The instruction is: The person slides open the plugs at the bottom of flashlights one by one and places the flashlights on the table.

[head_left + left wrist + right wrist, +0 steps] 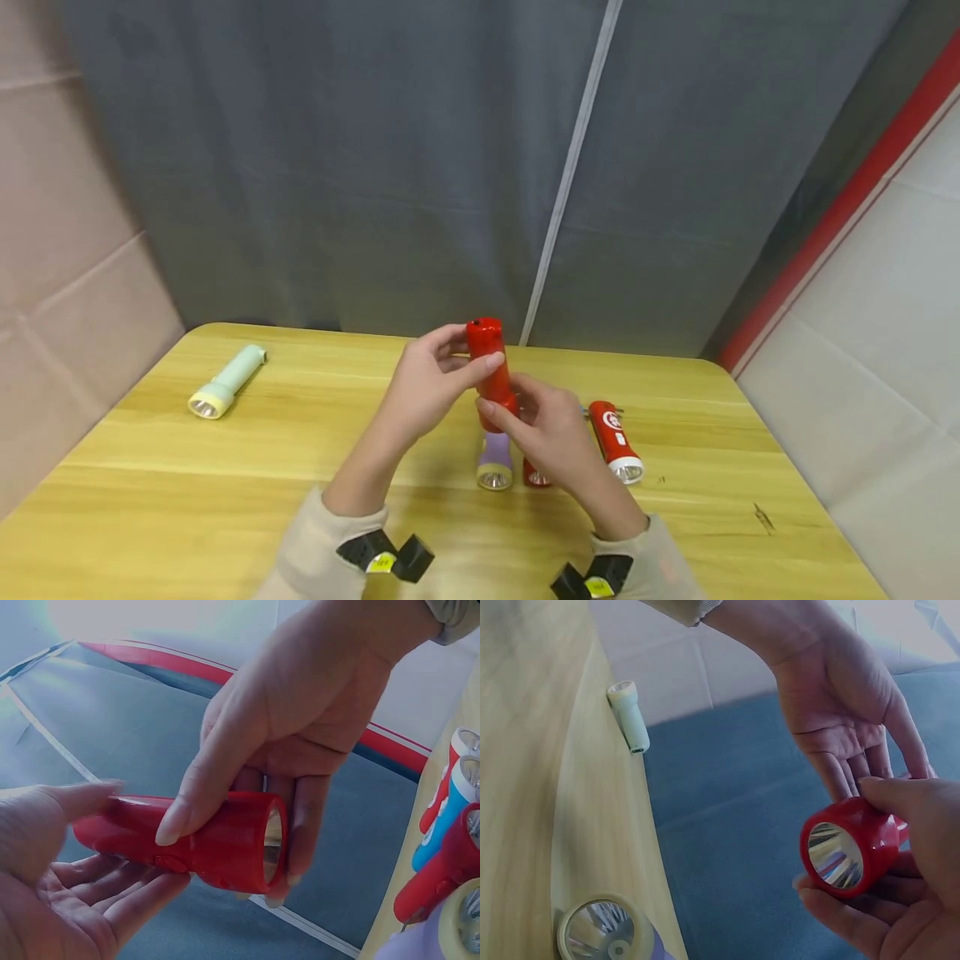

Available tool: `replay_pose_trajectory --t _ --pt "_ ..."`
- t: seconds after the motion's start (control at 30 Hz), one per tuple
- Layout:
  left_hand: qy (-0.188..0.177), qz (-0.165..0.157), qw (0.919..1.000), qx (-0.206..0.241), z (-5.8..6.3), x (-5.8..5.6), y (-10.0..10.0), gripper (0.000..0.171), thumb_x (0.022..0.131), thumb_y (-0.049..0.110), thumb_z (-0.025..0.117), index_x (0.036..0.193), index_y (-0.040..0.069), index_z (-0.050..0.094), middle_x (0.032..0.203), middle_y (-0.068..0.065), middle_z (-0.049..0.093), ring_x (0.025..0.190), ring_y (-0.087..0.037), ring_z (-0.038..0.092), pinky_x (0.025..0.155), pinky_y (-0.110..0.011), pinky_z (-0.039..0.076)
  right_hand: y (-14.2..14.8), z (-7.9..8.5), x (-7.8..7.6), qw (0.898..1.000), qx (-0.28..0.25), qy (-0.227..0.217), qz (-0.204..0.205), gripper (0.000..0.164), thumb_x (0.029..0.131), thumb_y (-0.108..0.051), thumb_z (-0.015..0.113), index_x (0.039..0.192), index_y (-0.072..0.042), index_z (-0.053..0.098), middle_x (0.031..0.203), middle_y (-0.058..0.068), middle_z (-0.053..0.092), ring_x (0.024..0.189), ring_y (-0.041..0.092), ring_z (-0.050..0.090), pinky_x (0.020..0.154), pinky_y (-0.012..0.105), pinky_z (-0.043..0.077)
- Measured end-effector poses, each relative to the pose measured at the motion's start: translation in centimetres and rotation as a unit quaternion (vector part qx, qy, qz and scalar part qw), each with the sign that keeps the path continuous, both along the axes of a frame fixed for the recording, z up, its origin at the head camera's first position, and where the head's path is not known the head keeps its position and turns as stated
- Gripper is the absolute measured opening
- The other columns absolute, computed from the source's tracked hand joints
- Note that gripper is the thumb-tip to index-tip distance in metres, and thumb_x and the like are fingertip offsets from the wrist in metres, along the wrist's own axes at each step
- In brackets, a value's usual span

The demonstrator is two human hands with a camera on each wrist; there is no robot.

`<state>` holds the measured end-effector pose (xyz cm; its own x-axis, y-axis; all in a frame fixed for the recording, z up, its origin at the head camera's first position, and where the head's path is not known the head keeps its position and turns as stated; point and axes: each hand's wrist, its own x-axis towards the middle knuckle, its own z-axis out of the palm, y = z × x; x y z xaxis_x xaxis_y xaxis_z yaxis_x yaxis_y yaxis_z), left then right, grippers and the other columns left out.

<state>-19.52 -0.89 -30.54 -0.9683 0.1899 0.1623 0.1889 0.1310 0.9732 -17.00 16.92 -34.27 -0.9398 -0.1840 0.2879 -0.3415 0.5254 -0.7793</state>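
Observation:
Both hands hold a red flashlight point(495, 388) above the table, its tail end tilted up and its lens end lower. My left hand point(427, 383) grips the tail part, thumb on one side and fingers on the other. Around the head end, the right hand point(553, 429) pinches with its thumb and fingers. In the right wrist view the round reflector point(835, 856) of the red flashlight faces the camera, unlit. Part of its body point(236, 844) is covered by the right thumb in the left wrist view.
On the wooden table point(300, 467), a purple flashlight point(495, 454), another red one point(427, 889), a blue-and-white one point(444, 825) and a red-and-white one point(611, 437) lie in a row. A mint-green flashlight point(231, 379) lies far left. A grey curtain point(360, 167) hangs behind.

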Motion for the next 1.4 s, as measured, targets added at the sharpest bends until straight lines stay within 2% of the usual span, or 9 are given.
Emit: replay_pose_trajectory --t 0.13,0.23,0.37,0.5,0.77,0.9,1.1,1.3,1.4 --pt "-0.001 -0.014 0.9988 0.047 0.2 0.1 0.0 0.044 0.103 0.040 0.055 0.132 0.008 0.063 0.124 -0.015 0.071 0.108 -0.029 0.072 0.088 -0.043 0.062 0.4 0.2 0.1 1.000 0.009 0.013 0.016 0.038 0.089 -0.032 0.078 0.122 -0.016 0.069 0.101 0.001 0.078 0.079 0.007 0.075 0.073 0.021 0.061" --pt "-0.002 -0.009 0.9965 0.083 0.4 0.0 -0.1 0.047 0.107 0.040 0.046 0.127 0.003 0.066 0.121 -0.020 0.071 0.103 -0.031 0.073 0.085 -0.045 0.062 0.5 0.3 0.1 0.999 0.024 0.024 0.015 0.039 0.089 -0.032 0.078 0.123 -0.015 0.069 0.099 0.000 0.078 0.076 0.004 0.073 0.071 0.020 0.060" --pt "-0.018 -0.013 0.9928 0.117 0.5 0.0 -0.2 0.043 0.106 0.032 0.049 0.122 -0.004 0.068 0.119 -0.021 0.072 0.102 -0.028 0.075 0.086 -0.047 0.062 0.5 0.6 0.3 0.998 0.045 0.036 0.005 0.040 0.089 -0.033 0.078 0.124 -0.016 0.069 0.099 -0.001 0.078 0.075 0.003 0.070 0.071 0.020 0.059" --pt "-0.047 -0.032 0.9881 0.143 0.4 0.1 -0.4 0.040 0.106 0.026 0.051 0.125 -0.006 0.065 0.120 -0.018 0.072 0.101 -0.024 0.075 0.088 -0.048 0.061 0.6 0.8 0.4 0.997 0.059 0.045 0.004 0.043 0.089 -0.031 0.078 0.127 -0.015 0.069 0.102 0.000 0.078 0.076 0.005 0.069 0.070 0.020 0.058" --pt "-0.077 -0.068 0.9809 0.165 0.4 0.0 -1.1 0.044 0.106 0.027 0.048 0.128 -0.009 0.061 0.111 -0.006 0.076 0.097 -0.019 0.074 0.092 -0.051 0.059 0.6 1.0 0.6 0.994 0.078 0.071 0.020 0.042 0.090 -0.028 0.077 0.128 -0.012 0.070 0.106 0.002 0.078 0.078 0.007 0.068 0.071 0.020 0.058" --pt "-0.083 -0.083 0.9769 0.179 0.2 0.0 -1.3 0.043 0.106 0.026 0.049 0.128 -0.009 0.062 0.107 -0.002 0.077 0.097 -0.018 0.075 0.094 -0.052 0.058 0.6 1.0 0.7 0.992 0.094 0.073 0.029 0.043 0.092 -0.029 0.075 0.131 -0.012 0.067 0.111 0.002 0.077 0.084 0.009 0.069 0.076 0.024 0.060" --pt "-0.084 -0.116 0.9710 0.192 -0.1 -0.1 -1.6 0.039 0.105 0.024 0.050 0.128 -0.002 0.066 0.110 0.002 0.077 0.103 -0.019 0.073 0.099 -0.053 0.056 0.7 1.4 1.0 0.992 0.110 0.051 0.018 0.047 0.092 -0.028 0.075 0.135 -0.015 0.065 0.117 0.002 0.075 0.093 0.015 0.071 0.084 0.037 0.063" --pt "-0.106 -0.137 0.9621 0.211 -0.4 -0.4 -1.8 0.028 0.103 0.024 0.050 0.111 0.015 0.075 0.106 0.006 0.076 0.101 -0.018 0.073 0.101 -0.051 0.055 0.5 1.4 1.2 0.990 0.127 0.067 0.018 0.046 0.092 -0.027 0.075 0.134 -0.013 0.064 0.118 0.004 0.075 0.096 0.018 0.073 0.085 0.038 0.063" --pt "-0.112 -0.141 0.9598 0.215 -0.6 -0.5 -1.8 0.026 0.103 0.023 0.050 0.107 0.018 0.075 0.106 0.006 0.077 0.102 -0.018 0.073 0.102 -0.051 0.055 0.5 1.4 1.3 0.988 0.132 0.073 0.015 0.045 0.091 -0.027 0.075 0.133 -0.012 0.065 0.117 0.005 0.075 0.096 0.019 0.073 0.085 0.039 0.063"
